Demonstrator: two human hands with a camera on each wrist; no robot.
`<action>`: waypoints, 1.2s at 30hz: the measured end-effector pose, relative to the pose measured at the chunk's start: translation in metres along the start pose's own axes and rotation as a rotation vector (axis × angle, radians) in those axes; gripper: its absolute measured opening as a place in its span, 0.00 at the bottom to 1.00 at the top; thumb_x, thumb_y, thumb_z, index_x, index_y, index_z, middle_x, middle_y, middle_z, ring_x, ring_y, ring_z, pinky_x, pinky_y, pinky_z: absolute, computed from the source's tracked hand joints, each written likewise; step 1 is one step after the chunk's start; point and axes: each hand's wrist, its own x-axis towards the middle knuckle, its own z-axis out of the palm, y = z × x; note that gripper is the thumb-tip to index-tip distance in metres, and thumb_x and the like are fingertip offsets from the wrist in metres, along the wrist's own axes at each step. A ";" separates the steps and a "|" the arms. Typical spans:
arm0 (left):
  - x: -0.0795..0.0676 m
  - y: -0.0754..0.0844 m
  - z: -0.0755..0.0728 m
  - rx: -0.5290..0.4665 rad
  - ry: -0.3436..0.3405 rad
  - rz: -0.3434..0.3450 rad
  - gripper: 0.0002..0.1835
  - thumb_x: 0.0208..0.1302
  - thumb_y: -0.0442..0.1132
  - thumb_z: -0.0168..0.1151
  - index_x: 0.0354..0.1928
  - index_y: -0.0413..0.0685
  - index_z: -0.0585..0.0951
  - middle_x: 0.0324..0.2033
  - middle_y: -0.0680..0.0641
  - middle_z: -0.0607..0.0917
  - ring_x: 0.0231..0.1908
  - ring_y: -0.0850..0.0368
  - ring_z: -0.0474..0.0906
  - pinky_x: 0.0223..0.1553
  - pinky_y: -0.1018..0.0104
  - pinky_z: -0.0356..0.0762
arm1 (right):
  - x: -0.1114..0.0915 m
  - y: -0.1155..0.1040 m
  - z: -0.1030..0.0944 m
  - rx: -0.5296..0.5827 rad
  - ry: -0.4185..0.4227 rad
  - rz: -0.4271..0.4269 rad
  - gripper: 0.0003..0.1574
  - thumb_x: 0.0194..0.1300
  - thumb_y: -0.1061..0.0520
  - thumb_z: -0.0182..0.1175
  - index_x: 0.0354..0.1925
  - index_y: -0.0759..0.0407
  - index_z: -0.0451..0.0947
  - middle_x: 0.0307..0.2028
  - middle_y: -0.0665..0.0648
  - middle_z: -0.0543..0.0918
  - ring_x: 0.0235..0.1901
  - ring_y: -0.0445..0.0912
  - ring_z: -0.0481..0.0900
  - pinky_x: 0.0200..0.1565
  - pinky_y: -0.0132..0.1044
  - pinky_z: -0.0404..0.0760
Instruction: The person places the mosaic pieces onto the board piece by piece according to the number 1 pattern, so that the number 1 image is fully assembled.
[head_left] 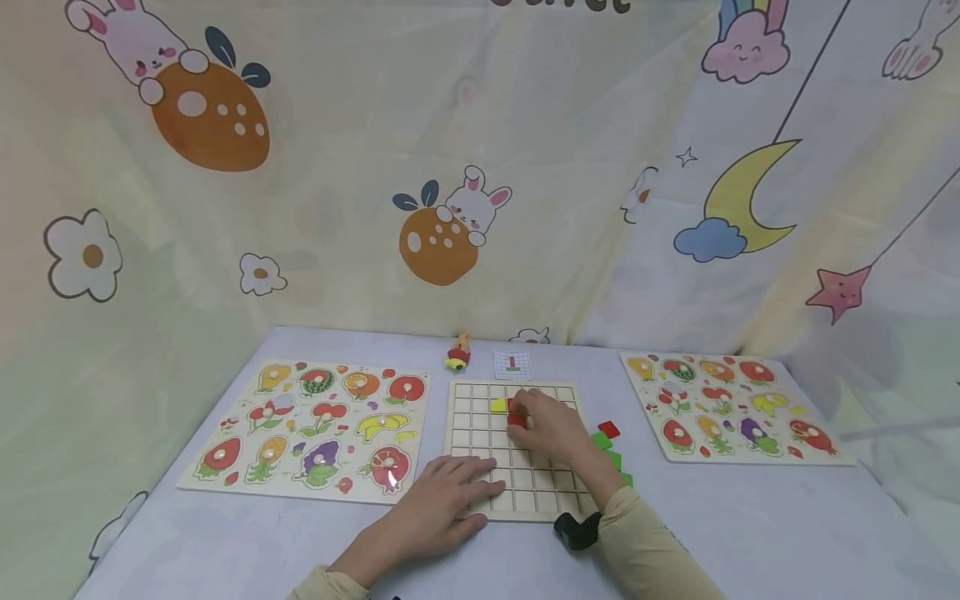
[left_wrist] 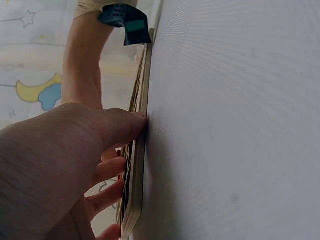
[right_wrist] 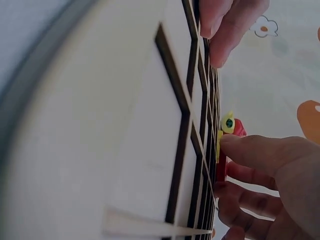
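A wooden grid board [head_left: 461, 515] lies in the middle of the table. My left hand [head_left: 442, 508] rests with spread fingers over its front left part; in the left wrist view the thumb [left_wrist: 127, 122] lies against the board's edge. Near the board's far side my right hand [head_left: 551, 425] pinches a red square tile [head_left: 516, 419], low over the grid. The right wrist view shows this hand's thumb and curled fingers [right_wrist: 250, 200] at the tile. A yellow tile [head_left: 498, 406] sits on the grid just left of it, and another bit of red shows by the fingertips.
Green tiles [head_left: 602, 440] and a loose red tile [head_left: 609, 429] lie right of the board. Behind it are a small pattern card [head_left: 512, 364] and a toy figure [head_left: 458, 352]. Fruit puzzle boards stand left [head_left: 303, 492] and right [head_left: 750, 454].
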 end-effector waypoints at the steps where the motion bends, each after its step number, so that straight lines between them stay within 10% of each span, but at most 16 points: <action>1: 0.000 0.000 0.000 0.001 0.002 0.002 0.23 0.64 0.52 0.58 0.62 0.66 0.73 0.65 0.53 0.71 0.64 0.54 0.65 0.63 0.49 0.63 | 0.001 0.000 0.001 -0.005 0.004 0.001 0.13 0.57 0.49 0.66 0.40 0.49 0.78 0.35 0.46 0.78 0.30 0.39 0.72 0.36 0.33 0.75; 36: 0.000 0.000 0.003 -0.033 0.038 -0.014 0.22 0.65 0.52 0.55 0.61 0.66 0.74 0.64 0.54 0.71 0.64 0.56 0.65 0.62 0.49 0.61 | -0.021 0.036 -0.020 0.192 0.032 0.064 0.12 0.64 0.51 0.60 0.45 0.51 0.78 0.39 0.49 0.80 0.33 0.42 0.74 0.34 0.35 0.74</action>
